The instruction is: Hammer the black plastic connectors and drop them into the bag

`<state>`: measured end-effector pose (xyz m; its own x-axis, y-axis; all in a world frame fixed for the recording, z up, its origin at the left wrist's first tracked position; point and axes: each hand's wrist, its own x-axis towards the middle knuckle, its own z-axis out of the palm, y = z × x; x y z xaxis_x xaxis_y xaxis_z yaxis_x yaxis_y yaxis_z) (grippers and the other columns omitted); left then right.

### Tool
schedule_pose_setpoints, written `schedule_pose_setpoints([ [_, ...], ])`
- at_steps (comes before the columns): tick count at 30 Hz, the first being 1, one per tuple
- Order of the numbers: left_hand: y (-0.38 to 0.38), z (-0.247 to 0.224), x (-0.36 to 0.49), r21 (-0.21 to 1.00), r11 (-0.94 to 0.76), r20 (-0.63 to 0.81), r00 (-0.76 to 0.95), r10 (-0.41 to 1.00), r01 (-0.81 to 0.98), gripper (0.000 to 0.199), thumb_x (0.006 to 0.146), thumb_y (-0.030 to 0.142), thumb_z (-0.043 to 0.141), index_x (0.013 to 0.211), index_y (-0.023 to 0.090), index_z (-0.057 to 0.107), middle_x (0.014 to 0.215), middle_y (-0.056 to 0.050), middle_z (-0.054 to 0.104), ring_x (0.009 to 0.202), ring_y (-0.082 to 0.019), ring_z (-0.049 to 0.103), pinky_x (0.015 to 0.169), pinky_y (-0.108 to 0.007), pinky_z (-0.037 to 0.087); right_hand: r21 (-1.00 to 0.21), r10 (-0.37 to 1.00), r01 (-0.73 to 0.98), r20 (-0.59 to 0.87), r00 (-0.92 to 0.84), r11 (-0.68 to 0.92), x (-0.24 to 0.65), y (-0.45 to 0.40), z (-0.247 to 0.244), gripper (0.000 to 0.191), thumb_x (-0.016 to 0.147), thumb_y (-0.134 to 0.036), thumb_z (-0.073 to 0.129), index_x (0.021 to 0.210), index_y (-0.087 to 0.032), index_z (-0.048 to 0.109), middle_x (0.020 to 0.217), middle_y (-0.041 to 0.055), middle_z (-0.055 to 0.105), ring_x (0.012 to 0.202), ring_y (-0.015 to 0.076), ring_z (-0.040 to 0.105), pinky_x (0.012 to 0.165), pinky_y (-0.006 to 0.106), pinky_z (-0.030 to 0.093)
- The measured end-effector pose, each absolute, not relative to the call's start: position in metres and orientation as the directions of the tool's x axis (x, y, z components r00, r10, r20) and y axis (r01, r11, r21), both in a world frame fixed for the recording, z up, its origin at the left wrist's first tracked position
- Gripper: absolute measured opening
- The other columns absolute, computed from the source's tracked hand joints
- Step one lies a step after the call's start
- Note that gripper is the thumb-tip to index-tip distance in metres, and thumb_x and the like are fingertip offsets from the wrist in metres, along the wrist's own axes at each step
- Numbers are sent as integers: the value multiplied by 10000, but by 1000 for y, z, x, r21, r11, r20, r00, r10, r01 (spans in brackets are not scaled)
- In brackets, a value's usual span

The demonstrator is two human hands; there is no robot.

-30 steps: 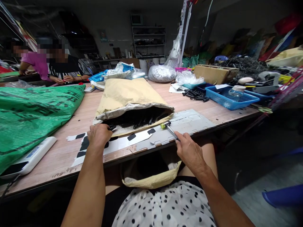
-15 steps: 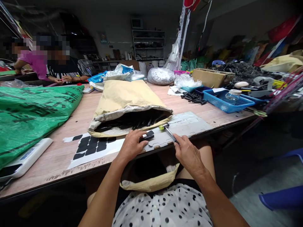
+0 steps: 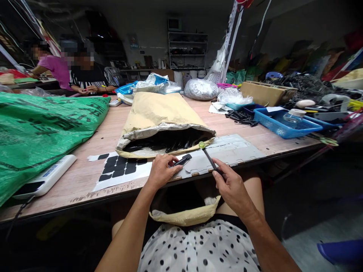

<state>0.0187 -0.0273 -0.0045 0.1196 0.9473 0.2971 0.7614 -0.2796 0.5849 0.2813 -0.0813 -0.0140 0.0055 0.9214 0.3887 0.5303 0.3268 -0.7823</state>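
Observation:
My left hand (image 3: pixel 163 170) is closed on a small black plastic part (image 3: pixel 183 160) with a squared end, held over the grey board (image 3: pixel 238 148) at the table's front edge. My right hand (image 3: pixel 231 186) grips the dark handle of a small hammer (image 3: pixel 209 157); its yellow-green head is raised above the board. Behind my hands lies a tan paper sack (image 3: pixel 167 109), its mouth facing me, with many black parts inside. Left of my left hand is a white sheet (image 3: pixel 141 176) with black rounded-square pads (image 3: pixel 119 166). A second open sack (image 3: pixel 185 218) rests on my lap.
A green woven bag (image 3: pixel 51 132) and a white scale (image 3: pixel 48 179) are on the left. To the right stand a blue tray (image 3: pixel 283 126) with a jar, loose black parts (image 3: pixel 241 118) and a cardboard box (image 3: pixel 263 93). Two people sit across at the far left.
The hammer has swung so its head now points up and toward me, and its handle is steeper. The black part has turned slightly in my left hand. The view has shifted left.

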Motion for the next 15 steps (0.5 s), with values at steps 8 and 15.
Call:
schedule_pose_setpoints([
  [8, -26, -7, 9, 652, -294, 247, 170, 954, 699, 212, 784, 331, 768, 976, 248, 801, 918, -41, 725, 984, -265, 550, 885, -389, 425, -890, 944, 332, 251, -215, 313, 252, -113, 3, 471, 1025, -318, 473, 1493, -289, 516, 1129, 60, 693, 575, 77, 576, 598, 240, 572],
  [15, -24, -7, 8, 653, -292, 245, 170, 954, 698, 173, 773, 338, 773, 915, 250, 820, 875, -28, 716, 960, -246, 556, 906, -372, 429, -738, 848, 419, 438, -298, 529, 237, -114, -7, 500, 1012, -213, 440, 1504, -273, 503, 1338, 83, 637, 1198, 203, 635, 1073, 366, 523],
])
